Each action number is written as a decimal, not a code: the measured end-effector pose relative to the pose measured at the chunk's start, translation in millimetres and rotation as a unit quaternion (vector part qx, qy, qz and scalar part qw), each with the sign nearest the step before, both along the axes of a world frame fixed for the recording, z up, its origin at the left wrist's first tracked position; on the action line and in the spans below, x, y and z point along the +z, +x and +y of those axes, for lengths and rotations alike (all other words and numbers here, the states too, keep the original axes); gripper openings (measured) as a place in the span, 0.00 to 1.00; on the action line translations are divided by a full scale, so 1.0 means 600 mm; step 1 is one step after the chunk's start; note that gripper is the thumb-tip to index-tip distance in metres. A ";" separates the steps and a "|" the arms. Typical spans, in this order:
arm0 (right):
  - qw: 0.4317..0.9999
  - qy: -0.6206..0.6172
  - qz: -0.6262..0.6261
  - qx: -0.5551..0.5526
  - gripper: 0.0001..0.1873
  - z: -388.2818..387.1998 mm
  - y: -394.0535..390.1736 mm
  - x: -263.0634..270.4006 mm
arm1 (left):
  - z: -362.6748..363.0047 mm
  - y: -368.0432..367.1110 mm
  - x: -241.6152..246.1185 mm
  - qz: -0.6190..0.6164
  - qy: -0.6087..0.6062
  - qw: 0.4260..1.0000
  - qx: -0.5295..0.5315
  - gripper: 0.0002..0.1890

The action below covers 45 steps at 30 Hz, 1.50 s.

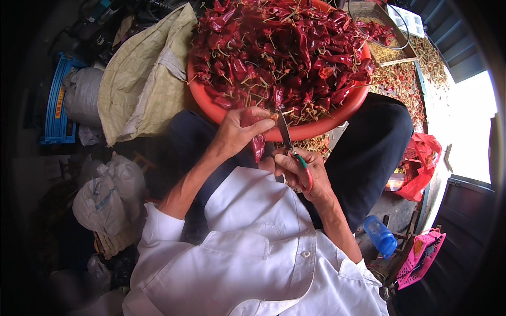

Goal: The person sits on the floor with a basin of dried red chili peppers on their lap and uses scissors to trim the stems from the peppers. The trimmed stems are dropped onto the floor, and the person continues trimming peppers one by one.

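Note:
A large orange-red plastic basin (348, 106) sits before me, heaped with dried red chili peppers (272, 51), many with pale stems. My left hand (244, 128) pinches one dried chili pepper (258, 147) near the basin's front rim; its tip hangs below my fingers and its stem end shows past my thumb. Scissors (285, 134) with dark blades and green-and-red wrapped handles are in my right hand (303, 172). The blades point up toward the heap, beside the stem end of the held pepper. Whether the blades touch the stem, I cannot tell.
Left of the basin stands a yellowish woven sack (146, 83), with white stuffed bags (112, 193) nearer me. Cut stems and bits (395, 85) cover the floor at right. A wooden-framed tray (379, 39), red plastic bag (421, 166), blue bottle (380, 236) and pink basket (421, 256) are also there.

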State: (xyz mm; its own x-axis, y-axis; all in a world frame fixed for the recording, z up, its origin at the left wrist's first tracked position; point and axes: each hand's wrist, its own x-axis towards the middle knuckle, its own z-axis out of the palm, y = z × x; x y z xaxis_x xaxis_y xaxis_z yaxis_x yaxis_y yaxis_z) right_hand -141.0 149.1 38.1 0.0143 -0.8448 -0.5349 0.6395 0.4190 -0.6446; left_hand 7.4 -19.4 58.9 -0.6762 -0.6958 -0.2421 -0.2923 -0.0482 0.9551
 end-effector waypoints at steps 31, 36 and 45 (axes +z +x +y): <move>0.954 -0.064 -0.284 -0.067 0.18 0.007 0.026 -0.050 | 0.002 0.038 -0.004 0.072 0.136 0.985 -0.081 0.06; 0.947 -0.038 -0.296 -0.123 0.21 -0.008 0.013 -0.080 | -0.056 0.086 0.068 0.081 -0.053 0.994 0.053 0.07; 0.962 -0.024 -0.260 -0.075 0.30 -0.005 0.024 -0.099 | -0.356 0.276 0.246 -0.225 -0.512 0.805 0.200 0.33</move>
State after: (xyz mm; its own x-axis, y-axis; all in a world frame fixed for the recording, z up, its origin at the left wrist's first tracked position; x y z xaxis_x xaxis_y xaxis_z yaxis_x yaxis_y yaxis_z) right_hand -126.9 146.1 -21.1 0.1450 -0.8820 -0.4485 0.9323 0.2736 -0.2366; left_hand 172.9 -233.2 206.5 -0.3534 -0.8264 0.4385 -0.7761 0.5207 0.3557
